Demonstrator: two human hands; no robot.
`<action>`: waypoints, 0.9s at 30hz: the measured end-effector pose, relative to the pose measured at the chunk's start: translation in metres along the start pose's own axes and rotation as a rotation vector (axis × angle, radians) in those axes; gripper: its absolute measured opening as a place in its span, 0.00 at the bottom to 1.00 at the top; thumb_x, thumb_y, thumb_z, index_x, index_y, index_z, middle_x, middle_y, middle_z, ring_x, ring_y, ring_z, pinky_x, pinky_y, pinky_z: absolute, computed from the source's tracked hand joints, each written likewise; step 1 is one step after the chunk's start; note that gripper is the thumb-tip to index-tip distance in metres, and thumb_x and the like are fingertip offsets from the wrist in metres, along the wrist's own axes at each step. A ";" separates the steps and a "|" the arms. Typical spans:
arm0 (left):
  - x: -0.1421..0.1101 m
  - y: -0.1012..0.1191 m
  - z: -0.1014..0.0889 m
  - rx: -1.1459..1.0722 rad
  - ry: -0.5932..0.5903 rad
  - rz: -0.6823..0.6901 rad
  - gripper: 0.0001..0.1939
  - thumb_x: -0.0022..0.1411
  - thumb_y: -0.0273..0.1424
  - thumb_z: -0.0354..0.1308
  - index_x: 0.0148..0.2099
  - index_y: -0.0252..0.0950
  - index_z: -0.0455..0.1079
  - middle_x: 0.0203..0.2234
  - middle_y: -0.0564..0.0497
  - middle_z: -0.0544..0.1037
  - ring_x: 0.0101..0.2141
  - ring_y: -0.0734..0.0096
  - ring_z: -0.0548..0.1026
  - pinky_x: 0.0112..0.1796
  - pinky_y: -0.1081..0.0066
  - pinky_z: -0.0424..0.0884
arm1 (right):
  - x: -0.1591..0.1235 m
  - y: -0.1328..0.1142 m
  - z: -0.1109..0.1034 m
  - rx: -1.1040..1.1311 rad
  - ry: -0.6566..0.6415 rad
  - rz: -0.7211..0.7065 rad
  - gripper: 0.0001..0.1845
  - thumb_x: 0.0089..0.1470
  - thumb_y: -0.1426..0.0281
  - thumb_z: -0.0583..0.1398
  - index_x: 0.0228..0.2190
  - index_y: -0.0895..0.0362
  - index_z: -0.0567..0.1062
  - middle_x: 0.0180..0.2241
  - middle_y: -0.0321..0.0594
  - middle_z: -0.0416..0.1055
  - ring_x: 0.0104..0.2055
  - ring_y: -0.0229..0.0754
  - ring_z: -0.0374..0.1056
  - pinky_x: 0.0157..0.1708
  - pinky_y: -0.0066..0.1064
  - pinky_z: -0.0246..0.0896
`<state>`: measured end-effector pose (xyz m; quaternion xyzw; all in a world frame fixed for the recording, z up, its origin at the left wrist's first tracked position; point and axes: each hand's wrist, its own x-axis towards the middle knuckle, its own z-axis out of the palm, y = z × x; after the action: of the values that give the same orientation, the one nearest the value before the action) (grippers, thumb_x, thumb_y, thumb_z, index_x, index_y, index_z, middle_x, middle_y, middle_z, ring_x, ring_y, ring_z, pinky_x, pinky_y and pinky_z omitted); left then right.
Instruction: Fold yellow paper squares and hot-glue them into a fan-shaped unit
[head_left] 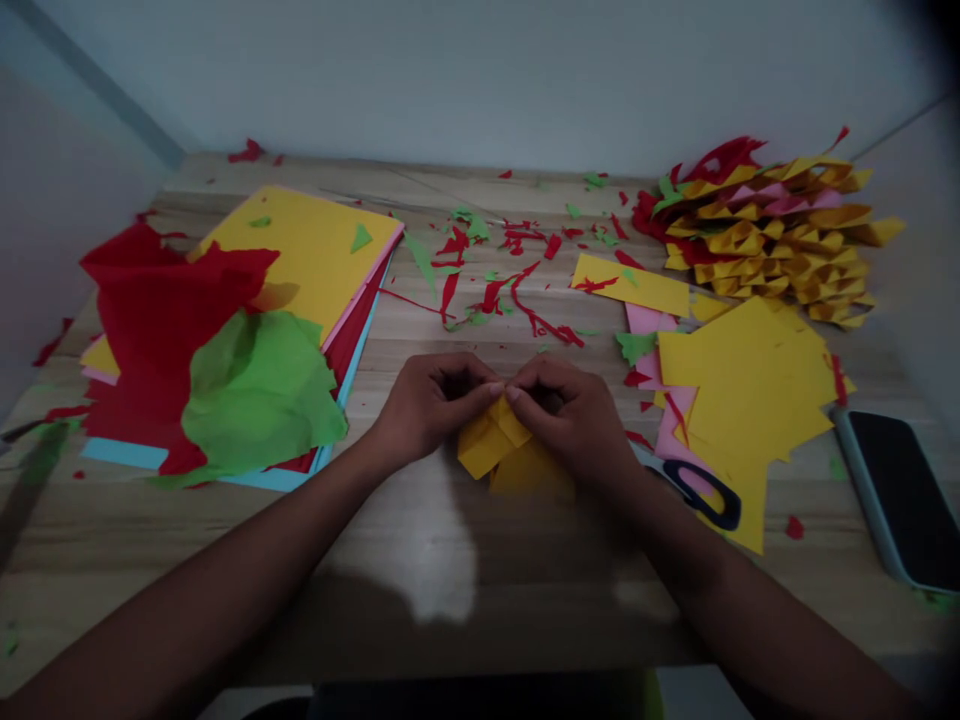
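Note:
Both of my hands meet near the middle of the table, pinching a folded piece of yellow paper [486, 448]. My left hand [435, 405] grips its upper edge between thumb and forefinger. Close beside it, my right hand [566, 405] pinches the same edge, the two thumb tips almost touching. Creases and overlapping flaps show on the paper, and its right part hangs under my right hand, partly hidden. To the right, scissors [712, 495] with dark handles lie partly behind my right forearm, on yellow and pink paper.
At left, red tissue [150, 320] and green tissue [259, 400] lie on a stack of coloured sheets [300, 235]. Red and green scraps [495, 290] litter the table's middle. Folded yellow paper pieces [787, 240] are heaped back right, behind cut yellow sheets [750, 380]. A phone [900, 495] lies far right.

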<state>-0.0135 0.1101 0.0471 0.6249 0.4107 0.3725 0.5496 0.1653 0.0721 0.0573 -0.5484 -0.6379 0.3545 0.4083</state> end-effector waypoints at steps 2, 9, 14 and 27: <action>0.000 -0.002 0.002 0.015 0.057 0.017 0.09 0.54 0.34 0.66 0.28 0.34 0.76 0.21 0.53 0.78 0.23 0.77 0.71 0.24 0.79 0.66 | 0.001 0.000 0.000 -0.012 0.004 -0.021 0.05 0.52 0.71 0.61 0.25 0.55 0.75 0.26 0.35 0.71 0.30 0.37 0.67 0.31 0.29 0.60; 0.000 -0.005 0.007 0.005 0.203 -0.015 0.09 0.52 0.34 0.66 0.27 0.35 0.74 0.20 0.55 0.74 0.21 0.78 0.68 0.22 0.78 0.62 | 0.003 0.001 -0.003 -0.025 -0.012 -0.014 0.06 0.52 0.71 0.61 0.24 0.55 0.75 0.27 0.35 0.71 0.31 0.37 0.67 0.32 0.30 0.59; 0.003 -0.005 0.005 -0.076 0.298 -0.053 0.08 0.50 0.33 0.66 0.27 0.35 0.71 0.20 0.56 0.72 0.21 0.78 0.66 0.22 0.77 0.62 | 0.002 0.002 -0.003 -0.017 -0.003 0.002 0.07 0.52 0.71 0.61 0.23 0.56 0.75 0.27 0.35 0.71 0.31 0.37 0.67 0.32 0.30 0.59; 0.007 -0.008 0.000 -0.377 0.392 -0.035 0.08 0.52 0.32 0.67 0.30 0.37 0.70 0.23 0.56 0.70 0.23 0.78 0.66 0.25 0.77 0.63 | 0.001 0.006 -0.007 0.052 0.086 0.125 0.11 0.58 0.62 0.60 0.30 0.55 0.76 0.29 0.36 0.74 0.31 0.38 0.67 0.32 0.31 0.60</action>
<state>-0.0121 0.1169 0.0390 0.4204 0.4435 0.5466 0.5725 0.1739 0.0743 0.0553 -0.5910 -0.5747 0.3719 0.4267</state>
